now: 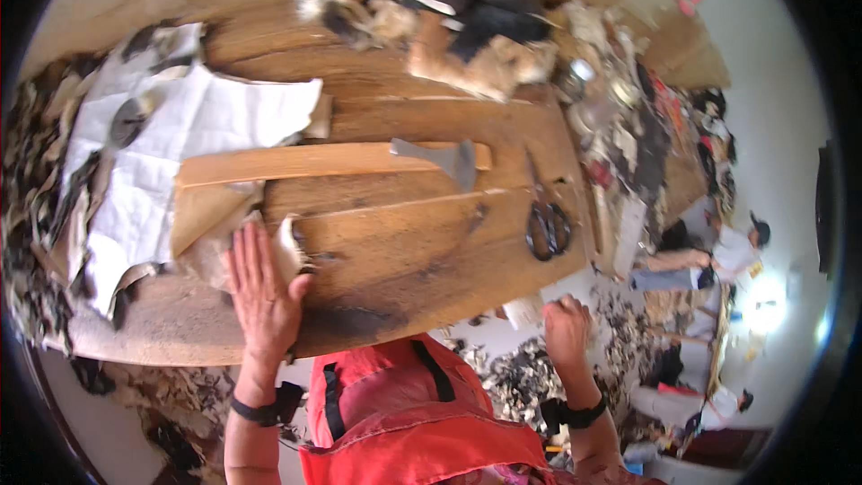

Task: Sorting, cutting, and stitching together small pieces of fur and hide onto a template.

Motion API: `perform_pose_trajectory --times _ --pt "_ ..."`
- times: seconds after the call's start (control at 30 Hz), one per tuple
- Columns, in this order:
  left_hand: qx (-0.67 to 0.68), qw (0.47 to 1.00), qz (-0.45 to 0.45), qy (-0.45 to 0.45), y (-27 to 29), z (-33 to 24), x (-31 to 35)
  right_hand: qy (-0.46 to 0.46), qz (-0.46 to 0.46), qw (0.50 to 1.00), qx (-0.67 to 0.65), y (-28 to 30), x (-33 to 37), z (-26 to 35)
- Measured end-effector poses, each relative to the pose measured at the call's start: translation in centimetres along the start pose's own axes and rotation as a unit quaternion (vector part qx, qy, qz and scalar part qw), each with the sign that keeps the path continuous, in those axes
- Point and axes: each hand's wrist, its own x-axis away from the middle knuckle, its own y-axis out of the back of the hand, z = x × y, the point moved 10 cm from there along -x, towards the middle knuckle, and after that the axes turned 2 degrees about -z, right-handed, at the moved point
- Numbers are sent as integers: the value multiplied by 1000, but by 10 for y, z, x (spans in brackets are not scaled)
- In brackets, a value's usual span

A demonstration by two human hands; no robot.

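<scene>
On the worn wooden table, my left hand [265,292] lies flat, fingers stretched, on a small pale piece of hide [211,262] with a dark furry edge. A brown paper or card piece [208,214] touches that hide. Just off the table's front edge, my right hand [567,328] is closed, fingers curled; whether anything is in them is hidden. Above my left hand, a long wooden strip [296,162] lies across the table, with a flared metal blade [449,160] resting on its right end. Black-handled scissors [547,226] lie to its right.
A large white sheet [180,139] with a dark round object [130,121] on it covers the left side. Fur scraps [31,216] line the left edge; furs [485,22] are heaped at the back. Scraps [530,377] litter the floor. Two people are at far right.
</scene>
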Motion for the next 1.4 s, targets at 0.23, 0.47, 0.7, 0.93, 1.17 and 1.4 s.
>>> perform_pose_trajectory --times 0.23,0.47,0.7,0.93,1.17,1.4 --pt "117 992 -55 -6 12 0 2 57 24 996 -69 28 -63 64" --pt "123 939 -279 160 82 132 -8 320 -31 923 -211 11 -207 216" --pt "618 703 -142 324 23 198 -16 352 132 904 -205 -26 -260 236" --pt "291 948 -128 -17 56 87 8 280 61 910 -298 -15 -254 209" --pt "145 975 -154 -74 66 43 44 298 111 899 -301 -19 -236 218" --pt "402 824 -36 398 -2 103 91 349 138 918 -125 -17 -233 210"
